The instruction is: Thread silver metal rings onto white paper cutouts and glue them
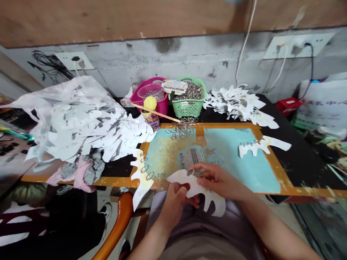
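A white scalloped paper cut-out (185, 181) is held up between both hands, pinched by the left hand (173, 204) and the right hand (217, 178), beside a metal ring (191, 171). Just beyond the grip lies a blue work board (239, 169), with another cut-out (261, 145) to the right.

An orange chair arm (109, 235) curves beside the black table (311, 163).

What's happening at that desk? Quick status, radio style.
Left hand, right hand on white paper cutout. Cutout held near blue mat's front edge. Metal rings piled at mat's far edge.
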Action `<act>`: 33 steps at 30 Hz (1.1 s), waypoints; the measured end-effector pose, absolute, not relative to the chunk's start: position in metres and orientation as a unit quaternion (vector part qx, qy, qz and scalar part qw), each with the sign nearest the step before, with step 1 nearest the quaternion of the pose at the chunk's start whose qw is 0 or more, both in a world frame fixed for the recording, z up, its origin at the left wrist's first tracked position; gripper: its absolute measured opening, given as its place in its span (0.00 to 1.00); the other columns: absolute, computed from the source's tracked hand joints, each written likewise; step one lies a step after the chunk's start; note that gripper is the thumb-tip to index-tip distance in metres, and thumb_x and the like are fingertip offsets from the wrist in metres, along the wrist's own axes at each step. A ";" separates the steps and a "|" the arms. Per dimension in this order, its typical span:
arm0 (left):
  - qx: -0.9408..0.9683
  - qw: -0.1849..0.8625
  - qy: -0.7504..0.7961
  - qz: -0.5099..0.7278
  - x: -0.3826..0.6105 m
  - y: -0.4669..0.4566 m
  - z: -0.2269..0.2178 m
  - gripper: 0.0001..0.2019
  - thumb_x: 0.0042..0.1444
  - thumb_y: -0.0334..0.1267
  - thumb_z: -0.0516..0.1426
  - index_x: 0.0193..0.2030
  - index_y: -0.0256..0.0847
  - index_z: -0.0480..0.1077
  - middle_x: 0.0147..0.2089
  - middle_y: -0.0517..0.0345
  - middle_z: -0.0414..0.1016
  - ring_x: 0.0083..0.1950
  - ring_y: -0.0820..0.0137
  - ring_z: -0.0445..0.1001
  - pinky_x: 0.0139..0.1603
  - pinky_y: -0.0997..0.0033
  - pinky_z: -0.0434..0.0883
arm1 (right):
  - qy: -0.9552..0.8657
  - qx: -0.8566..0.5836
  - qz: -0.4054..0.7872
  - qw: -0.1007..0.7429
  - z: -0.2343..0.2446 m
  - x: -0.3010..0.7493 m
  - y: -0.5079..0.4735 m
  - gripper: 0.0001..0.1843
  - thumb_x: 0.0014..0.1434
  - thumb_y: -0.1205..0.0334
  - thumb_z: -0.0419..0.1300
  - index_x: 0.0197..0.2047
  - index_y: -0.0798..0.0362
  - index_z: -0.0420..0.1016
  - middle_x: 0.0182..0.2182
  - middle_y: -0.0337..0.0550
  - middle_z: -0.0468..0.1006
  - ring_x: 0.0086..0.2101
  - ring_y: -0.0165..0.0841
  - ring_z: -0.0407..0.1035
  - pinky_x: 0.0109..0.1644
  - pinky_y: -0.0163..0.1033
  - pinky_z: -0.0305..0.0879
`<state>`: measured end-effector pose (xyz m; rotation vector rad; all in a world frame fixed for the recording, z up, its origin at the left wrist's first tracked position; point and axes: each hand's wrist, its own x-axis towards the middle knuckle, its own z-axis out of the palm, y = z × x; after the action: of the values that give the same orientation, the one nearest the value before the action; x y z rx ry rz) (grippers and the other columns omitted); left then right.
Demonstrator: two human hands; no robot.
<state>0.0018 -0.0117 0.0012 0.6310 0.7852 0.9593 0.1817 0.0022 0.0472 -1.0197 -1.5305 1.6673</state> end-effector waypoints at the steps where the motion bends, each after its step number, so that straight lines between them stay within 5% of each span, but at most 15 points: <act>1: 0.299 0.761 0.372 0.438 0.005 -0.015 0.002 0.26 0.39 0.59 0.70 0.31 0.36 0.74 0.24 0.56 0.75 0.21 0.69 0.72 0.20 0.71 0.72 | -0.575 -0.384 0.650 0.316 0.048 0.182 0.003 0.23 0.63 0.48 0.60 0.57 0.49 0.66 0.26 0.34 0.69 0.23 0.26 0.59 0.24 0.30 0.53; 5: 0.327 0.720 0.407 0.458 0.014 -0.018 0.000 0.20 0.50 0.53 0.66 0.29 0.35 0.73 0.21 0.58 0.74 0.20 0.72 0.70 0.22 0.73 0.70 | -0.539 -0.356 0.696 0.314 0.049 0.189 0.007 0.26 0.65 0.45 0.57 0.60 0.48 0.60 0.27 0.34 0.70 0.23 0.26 0.61 0.24 0.30 0.55; 8: 0.346 0.708 0.416 0.453 0.014 -0.017 -0.006 0.21 0.52 0.54 0.64 0.28 0.35 0.73 0.21 0.58 0.74 0.21 0.73 0.70 0.25 0.72 0.70 | -0.572 -0.386 0.651 0.317 0.047 0.191 0.008 0.21 0.64 0.42 0.56 0.42 0.54 0.72 0.25 0.35 0.68 0.24 0.26 0.60 0.25 0.30 0.54; 11: 0.300 0.692 0.448 0.479 0.013 -0.018 -0.009 0.22 0.49 0.58 0.65 0.28 0.38 0.71 0.23 0.60 0.74 0.22 0.72 0.71 0.26 0.70 0.71 | -0.615 -0.404 0.615 0.284 0.044 0.190 0.008 0.24 0.61 0.41 0.59 0.27 0.55 0.69 0.21 0.33 0.63 0.23 0.25 0.55 0.24 0.31 0.51; 20: 0.226 0.685 0.451 0.527 0.012 -0.016 -0.001 0.18 0.51 0.53 0.65 0.29 0.42 0.66 0.27 0.61 0.74 0.28 0.69 0.73 0.28 0.70 0.71 | -0.585 -0.414 0.638 0.282 0.035 0.194 0.000 0.20 0.60 0.45 0.61 0.37 0.55 0.74 0.25 0.36 0.70 0.25 0.27 0.60 0.28 0.32 0.54; 24: 0.223 0.691 0.425 0.541 0.011 -0.017 -0.006 0.25 0.45 0.59 0.67 0.38 0.41 0.70 0.33 0.57 0.77 0.30 0.69 0.74 0.29 0.70 0.73 | -0.580 -0.445 0.606 0.313 0.034 0.190 -0.007 0.16 0.58 0.49 0.63 0.33 0.55 0.74 0.23 0.35 0.69 0.24 0.26 0.58 0.28 0.32 0.53; 28: 0.344 0.687 0.419 0.483 0.012 -0.022 -0.006 0.25 0.38 0.43 0.73 0.42 0.39 0.73 0.32 0.59 0.78 0.31 0.69 0.74 0.31 0.71 0.75 | -0.553 -0.452 0.590 0.377 0.032 0.182 -0.014 0.15 0.58 0.51 0.63 0.30 0.54 0.72 0.25 0.36 0.71 0.25 0.27 0.60 0.28 0.32 0.55; 33: 0.399 0.661 0.424 0.474 0.015 -0.025 0.003 0.14 0.44 0.39 0.71 0.36 0.38 0.75 0.30 0.60 0.77 0.31 0.71 0.74 0.33 0.72 0.76 | -0.538 -0.461 0.558 0.431 0.027 0.173 -0.019 0.14 0.58 0.55 0.63 0.26 0.54 0.69 0.23 0.35 0.68 0.25 0.27 0.59 0.28 0.32 0.53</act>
<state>0.0147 -0.0250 0.0031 0.9027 0.9584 1.0717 0.1733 -0.0186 0.0270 -1.1500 -1.3428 1.3926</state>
